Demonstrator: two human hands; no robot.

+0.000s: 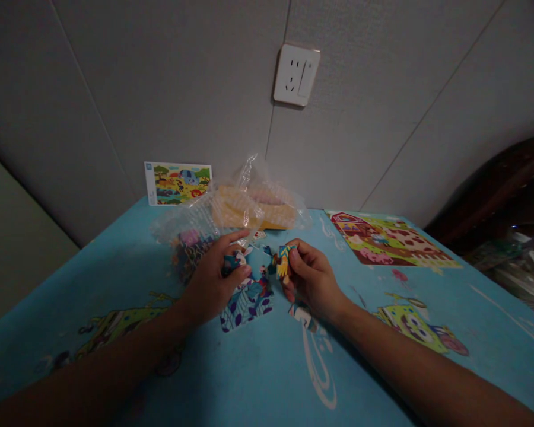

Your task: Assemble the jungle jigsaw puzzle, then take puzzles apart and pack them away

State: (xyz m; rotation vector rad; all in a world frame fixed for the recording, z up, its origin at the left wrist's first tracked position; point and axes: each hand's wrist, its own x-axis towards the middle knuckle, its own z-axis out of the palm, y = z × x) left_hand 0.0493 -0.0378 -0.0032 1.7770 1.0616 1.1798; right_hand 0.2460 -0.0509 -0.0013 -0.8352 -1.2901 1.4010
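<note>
My left hand (216, 279) pinches a small blue and white puzzle piece (234, 261) between thumb and fingers, just above a partly joined patch of puzzle (248, 301) lying on the blue cartoon tablecloth (267, 367). My right hand (311, 279) holds a yellow and blue puzzle piece (283, 261) in its fingertips, close to the right edge of that patch. The two held pieces are a short gap apart. Another loose piece (303, 315) lies under my right wrist.
A crumpled clear plastic bag (244, 204) with more pieces lies behind my hands. A reference picture card (178, 183) leans on the wall. A finished farm puzzle (385, 238) lies at the right. A wall socket (296, 74) is above, dark furniture (498, 196) at right.
</note>
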